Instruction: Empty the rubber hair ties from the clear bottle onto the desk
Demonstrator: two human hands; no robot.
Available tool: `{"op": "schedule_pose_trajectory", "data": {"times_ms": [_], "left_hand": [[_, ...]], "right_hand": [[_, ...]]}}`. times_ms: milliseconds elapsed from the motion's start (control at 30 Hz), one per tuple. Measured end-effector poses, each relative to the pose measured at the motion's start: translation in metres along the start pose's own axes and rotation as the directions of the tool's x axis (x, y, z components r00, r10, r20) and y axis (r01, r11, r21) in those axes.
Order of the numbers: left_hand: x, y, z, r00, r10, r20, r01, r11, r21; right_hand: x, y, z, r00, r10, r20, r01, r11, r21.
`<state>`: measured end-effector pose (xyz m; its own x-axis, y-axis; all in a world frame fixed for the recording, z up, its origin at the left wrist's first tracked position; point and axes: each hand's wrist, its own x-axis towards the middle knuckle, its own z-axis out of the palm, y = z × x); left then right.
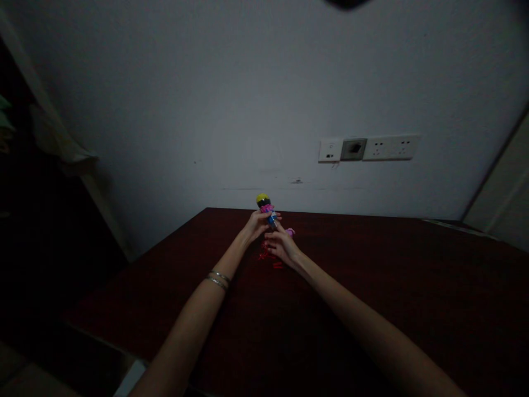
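Note:
A small slender toy (271,218) is held tilted over the far part of the table. It has a yellow rounded top, a black band below that, then a pink part and a blue lower body; its exact kind I cannot make out. My left hand (257,223) is closed around its middle from the left. At the toy's lower end, the thumb and fingers of my right hand (284,246) press on it. Red strands (263,254) and short red pieces (278,265) lie beneath my hands. A pink-purple item (290,231) shows partly behind my right hand.
The dark red-brown table (372,275) runs up to a pale wall (248,110). White wall sockets (390,148) and a grey outlet (354,149) are set above its back edge. Cloth (61,132) hangs at the far left, beside a dark area.

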<state>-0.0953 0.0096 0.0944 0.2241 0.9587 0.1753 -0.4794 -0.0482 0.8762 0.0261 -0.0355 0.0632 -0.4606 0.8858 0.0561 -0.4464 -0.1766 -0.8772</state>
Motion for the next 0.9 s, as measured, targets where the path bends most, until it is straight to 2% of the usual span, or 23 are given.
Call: {"op": "schedule_pose_trajectory", "data": {"times_ms": [167, 333, 400, 600, 767, 900], "left_hand": [[0.002, 0.003, -0.002, 0.997, 0.027, -0.067, -0.027, 1.0, 0.004], [0.005, 0.006, -0.012, 0.98, 0.085, -0.177, -0.093, 0.995, -0.037], [0.005, 0.007, -0.017, 0.979, 0.082, -0.189, -0.09, 0.995, -0.036], [0.005, 0.007, -0.021, 0.983, 0.064, -0.172, -0.072, 0.997, -0.042], [0.004, 0.003, -0.012, 0.991, 0.069, -0.117, -0.077, 0.995, -0.064], [0.0, -0.002, -0.001, 1.0, 0.01, 0.0, -0.01, 0.998, -0.055]], "right_hand": [[0.001, 0.001, -0.002, 1.0, 0.007, -0.015, -0.006, 0.999, 0.038], [0.005, 0.003, -0.008, 0.991, -0.003, -0.133, 0.001, 1.0, -0.022], [0.006, 0.004, -0.01, 0.988, -0.01, -0.157, 0.0, 0.998, -0.064], [0.007, 0.007, -0.009, 0.977, -0.041, -0.207, 0.011, 0.989, -0.145], [0.005, 0.006, -0.005, 0.991, -0.048, -0.129, 0.032, 0.992, -0.121], [0.005, 0.006, 0.001, 0.996, -0.031, -0.084, 0.023, 0.995, -0.096]]}}
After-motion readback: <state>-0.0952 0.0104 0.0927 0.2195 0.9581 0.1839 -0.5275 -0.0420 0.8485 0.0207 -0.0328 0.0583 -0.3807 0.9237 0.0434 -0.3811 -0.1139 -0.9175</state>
